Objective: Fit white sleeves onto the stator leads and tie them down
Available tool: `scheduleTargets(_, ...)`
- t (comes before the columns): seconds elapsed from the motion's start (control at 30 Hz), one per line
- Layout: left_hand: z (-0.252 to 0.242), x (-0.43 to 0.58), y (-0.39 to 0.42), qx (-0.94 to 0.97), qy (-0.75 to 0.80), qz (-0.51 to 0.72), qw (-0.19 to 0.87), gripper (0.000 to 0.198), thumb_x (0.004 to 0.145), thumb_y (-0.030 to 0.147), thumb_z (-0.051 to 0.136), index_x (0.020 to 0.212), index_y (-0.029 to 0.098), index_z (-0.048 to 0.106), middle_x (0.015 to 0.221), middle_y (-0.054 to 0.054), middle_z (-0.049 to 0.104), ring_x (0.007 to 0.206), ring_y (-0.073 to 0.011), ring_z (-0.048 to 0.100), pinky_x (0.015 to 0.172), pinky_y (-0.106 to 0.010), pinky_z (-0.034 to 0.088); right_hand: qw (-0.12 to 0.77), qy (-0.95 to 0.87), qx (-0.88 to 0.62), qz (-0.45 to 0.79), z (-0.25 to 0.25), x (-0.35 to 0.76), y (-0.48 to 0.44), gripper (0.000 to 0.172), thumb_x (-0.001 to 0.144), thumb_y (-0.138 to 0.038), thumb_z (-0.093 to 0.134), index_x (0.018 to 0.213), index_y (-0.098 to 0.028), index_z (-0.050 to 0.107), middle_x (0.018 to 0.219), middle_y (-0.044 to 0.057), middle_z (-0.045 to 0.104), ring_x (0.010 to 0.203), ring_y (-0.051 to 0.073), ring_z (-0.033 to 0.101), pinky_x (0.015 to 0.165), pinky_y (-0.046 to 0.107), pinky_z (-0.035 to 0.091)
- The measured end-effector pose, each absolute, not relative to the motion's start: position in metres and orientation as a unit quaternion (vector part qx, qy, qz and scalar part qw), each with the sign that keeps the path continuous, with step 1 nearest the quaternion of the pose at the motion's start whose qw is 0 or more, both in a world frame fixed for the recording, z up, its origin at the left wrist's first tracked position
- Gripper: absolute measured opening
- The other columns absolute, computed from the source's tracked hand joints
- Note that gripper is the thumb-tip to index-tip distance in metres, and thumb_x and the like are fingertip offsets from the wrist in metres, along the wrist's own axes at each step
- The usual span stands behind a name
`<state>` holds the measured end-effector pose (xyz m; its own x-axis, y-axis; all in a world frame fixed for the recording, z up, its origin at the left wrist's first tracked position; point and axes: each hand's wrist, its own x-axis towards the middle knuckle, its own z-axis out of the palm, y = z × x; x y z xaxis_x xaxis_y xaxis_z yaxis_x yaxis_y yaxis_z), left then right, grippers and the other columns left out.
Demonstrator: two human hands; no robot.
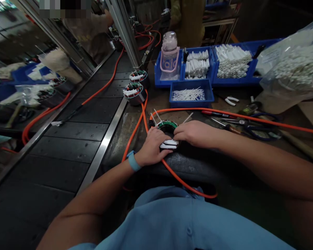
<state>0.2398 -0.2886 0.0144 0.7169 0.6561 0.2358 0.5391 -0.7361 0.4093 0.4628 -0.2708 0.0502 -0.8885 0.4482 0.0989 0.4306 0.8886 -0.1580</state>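
A round motor stator with green winding insulation sits on the bench in front of me. My left hand is closed around its left side, with the thumb and fingers beside two white sleeves on the near rim. At the right rim, my right hand has its fingertips pinched together; what lies between them is hidden. Thin white cable ties stick up from the far left of the stator, and another cable tie points up behind my right hand. An orange cable loops below the stator.
Blue bins hold white tubes and a bottle; a blue tray holds cable ties. Pliers, a screwdriver and scissors lie right. Two more stators stand by the conveyor. Co-workers are beyond.
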Motion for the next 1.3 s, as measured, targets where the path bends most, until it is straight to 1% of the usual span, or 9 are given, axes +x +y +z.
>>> scheduleTargets(0.17,0.013,0.238,-0.287,0.916,0.317,0.188,0.159,0.028,0.080,0.039,0.059,0.099,0.018,0.061,0.090,-0.006,0.059,0.090,-0.0217,0.050,0.097,-0.044,0.030,0.294,-0.892,-0.327,0.109,0.014,0.483,-0.283,0.030,0.084,-0.007,0.045,0.102,-0.018,0.067,0.106,0.008,0.066,0.097,0.016,0.061,0.083,0.029,0.050)
scheduleTargets(0.37,0.011,0.239,-0.289,0.914,0.328,0.185,0.149,0.029,0.078,0.039,0.061,0.099,0.019,0.061,0.092,-0.006,0.059,0.093,-0.0221,0.050,0.100,-0.045,0.029,0.363,-0.854,-0.367,0.066,-0.021,0.474,-0.311,0.039,0.082,-0.004,0.042,0.113,-0.015,0.063,0.115,0.013,0.063,0.108,0.019,0.058,0.092,0.035,0.050)
scheduleTargets(0.57,0.018,0.237,-0.287,0.919,0.316,0.176,0.160,0.032,0.080,0.041,0.059,0.102,0.018,0.060,0.093,-0.006,0.059,0.094,-0.0216,0.050,0.100,-0.045,0.029,0.318,-0.878,-0.356,0.021,-0.014,0.470,-0.313,0.035,0.086,-0.009,0.041,0.111,-0.016,0.063,0.109,0.012,0.064,0.107,0.021,0.056,0.089,0.037,0.050)
scheduleTargets(0.67,0.027,0.232,-0.284,0.937,0.266,0.138,0.180,0.041,0.086,0.041,0.052,0.119,0.017,0.054,0.102,-0.008,0.059,0.098,-0.0217,0.050,0.101,-0.043,0.028,0.280,-0.898,-0.340,0.013,-0.004,0.469,-0.310,0.034,0.084,-0.006,0.041,0.108,-0.013,0.064,0.107,0.012,0.064,0.104,0.021,0.055,0.087,0.036,0.049)
scheduleTargets(0.77,0.033,0.234,-0.287,0.946,0.281,0.102,0.123,0.042,0.093,0.036,0.039,0.130,0.018,0.049,0.099,-0.009,0.061,0.095,-0.0219,0.049,0.096,-0.042,0.031,0.217,-0.914,-0.344,-0.003,0.007,0.467,-0.311,0.030,0.085,-0.007,0.043,0.104,-0.012,0.065,0.105,0.013,0.064,0.101,0.022,0.056,0.085,0.035,0.048)
scheduleTargets(0.87,0.034,0.242,-0.294,0.941,0.329,0.077,0.037,0.041,0.094,0.036,0.037,0.126,0.017,0.053,0.088,-0.009,0.060,0.089,-0.0232,0.049,0.087,-0.040,0.035,0.191,-0.914,-0.357,-0.008,0.015,0.465,-0.316,0.029,0.087,-0.015,0.047,0.111,-0.012,0.062,0.108,0.013,0.063,0.098,0.021,0.056,0.081,0.033,0.048)
scheduleTargets(1.0,0.034,0.251,-0.301,0.931,0.359,0.066,-0.004,0.036,0.093,0.035,0.038,0.118,0.018,0.059,0.084,-0.008,0.060,0.087,-0.0230,0.049,0.085,-0.040,0.034,0.212,-0.909,-0.353,-0.069,0.015,0.458,-0.326,0.030,0.092,-0.018,0.042,0.116,-0.011,0.059,0.103,0.012,0.064,0.094,0.019,0.056,0.081,0.031,0.046)
scheduleTargets(1.2,0.030,0.242,-0.297,0.949,0.308,0.068,0.007,0.046,0.095,0.033,0.034,0.135,0.013,0.042,0.100,-0.009,0.063,0.091,-0.0225,0.049,0.087,-0.039,0.033,0.157,-0.898,-0.375,-0.171,0.008,0.439,-0.337,0.031,0.093,-0.014,0.036,0.103,-0.007,0.065,0.095,0.015,0.063,0.091,0.023,0.052,0.078,0.035,0.043)
scheduleTargets(1.3,0.028,0.243,-0.300,0.947,0.313,0.073,-0.009,0.044,0.095,0.031,0.033,0.135,0.015,0.043,0.101,-0.009,0.064,0.088,-0.0222,0.050,0.085,-0.039,0.033,0.133,-0.892,-0.375,-0.217,0.007,0.431,-0.343,0.032,0.091,-0.011,0.036,0.104,-0.002,0.064,0.098,0.019,0.062,0.090,0.026,0.053,0.077,0.038,0.043)
